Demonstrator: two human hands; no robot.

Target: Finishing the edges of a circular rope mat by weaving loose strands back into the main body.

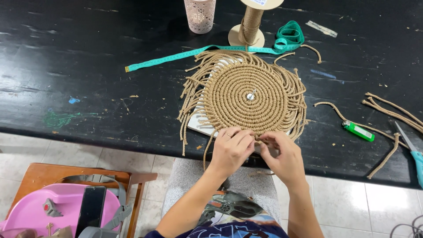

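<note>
A round coiled jute mat (pixel 249 94) with a loose cord fringe lies on a white board at the black table's near edge, pinned at its centre by a metal pin (pixel 250 94). My left hand (pixel 232 147) and my right hand (pixel 280 152) meet at the mat's near rim. Both pinch fringe cords there between fingertips. A ring shows on my left hand.
A teal measuring tape (pixel 207 50), a jute spool (pixel 251 22) and a pink cup (pixel 200 15) stand behind the mat. A green lighter (pixel 358 131), cut cord pieces (pixel 390 110) and teal-handled scissors (pixel 414 152) lie right. A wooden chair holding a pink case (pixel 57 207) stands lower left.
</note>
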